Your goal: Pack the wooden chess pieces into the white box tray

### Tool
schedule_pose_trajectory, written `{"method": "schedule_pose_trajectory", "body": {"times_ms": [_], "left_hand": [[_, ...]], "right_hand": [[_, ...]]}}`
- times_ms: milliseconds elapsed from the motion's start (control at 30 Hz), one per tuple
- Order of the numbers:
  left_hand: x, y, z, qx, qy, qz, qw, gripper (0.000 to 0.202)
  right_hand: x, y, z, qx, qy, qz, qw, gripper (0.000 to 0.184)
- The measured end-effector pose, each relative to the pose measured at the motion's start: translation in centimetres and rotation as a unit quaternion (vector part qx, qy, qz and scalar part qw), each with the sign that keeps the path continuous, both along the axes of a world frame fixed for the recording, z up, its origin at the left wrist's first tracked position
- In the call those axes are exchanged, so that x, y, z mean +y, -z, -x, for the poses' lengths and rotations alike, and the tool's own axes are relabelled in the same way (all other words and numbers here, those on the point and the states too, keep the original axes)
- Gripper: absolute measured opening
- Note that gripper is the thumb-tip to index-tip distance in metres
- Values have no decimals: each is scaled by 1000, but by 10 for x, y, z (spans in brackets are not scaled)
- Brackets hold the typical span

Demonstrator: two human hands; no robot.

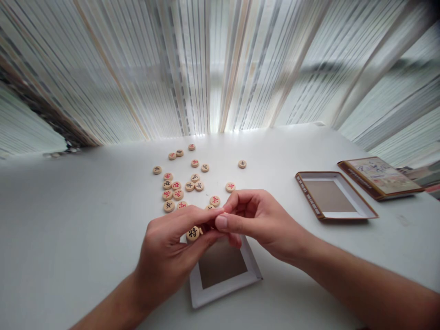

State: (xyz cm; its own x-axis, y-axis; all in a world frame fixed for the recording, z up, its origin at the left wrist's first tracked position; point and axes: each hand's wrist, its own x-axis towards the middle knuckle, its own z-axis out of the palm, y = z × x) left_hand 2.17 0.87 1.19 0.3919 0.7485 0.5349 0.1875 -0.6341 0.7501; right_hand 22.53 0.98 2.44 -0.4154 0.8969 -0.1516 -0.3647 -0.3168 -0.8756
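My left hand [173, 240] is curled above the table, fingers and thumb bent together. In the gap of its grip shows a round wooden Chinese chess piece [193, 233] with a black character, and the edge of another lies beside it. My right hand [259, 220] meets the left fingertips in a pinch of thumb and index finger; whatever it may hold is hidden. Below both hands lies a shallow white-edged box part [227, 291] with a grey-brown middle. Just beyond the hands sit a red-marked piece [215, 200] and a partly covered piece [209, 207].
Several more red and black chess pieces [178, 194] lie scattered and clustered on the white table [85, 220]. To the right rests an open shallow box tray [355, 213], beside a closed box with a printed top [381, 174]. Striped string curtains [220, 68] hang along the far edge.
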Motion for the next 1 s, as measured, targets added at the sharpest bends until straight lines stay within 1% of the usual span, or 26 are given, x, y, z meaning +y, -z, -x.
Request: {"method": "schedule_pose_trajectory", "body": {"times_ms": [167, 300, 467, 600, 833, 1000], "left_hand": [[-1, -2, 1, -5, -18, -14, 1000, 40], [-2, -5, 1, 1, -15, -21, 1000, 38], [-2, -6, 0, -9, -13, 8, 1000, 39], [-3, -7, -1, -11, -4, 24, 1000, 42], [-4, -1, 3, -15, -9, 24, 1000, 43], [-4, -1, 4, -24, -5, 30, 999, 42]], "right_hand": [[1, 0, -1, 18, -12, 22, 1000, 39], [1, 0, -1, 10, -16, 31, 999, 43], [1, 0, -1, -8, -8, 3, 1000, 40], [1, 0, -2, -2, -13, -12, 1000, 38], [2, 3, -6, 17, -49, -44, 998, 27], [3, 6, -9, 24, -62, -44, 997, 22]]}}
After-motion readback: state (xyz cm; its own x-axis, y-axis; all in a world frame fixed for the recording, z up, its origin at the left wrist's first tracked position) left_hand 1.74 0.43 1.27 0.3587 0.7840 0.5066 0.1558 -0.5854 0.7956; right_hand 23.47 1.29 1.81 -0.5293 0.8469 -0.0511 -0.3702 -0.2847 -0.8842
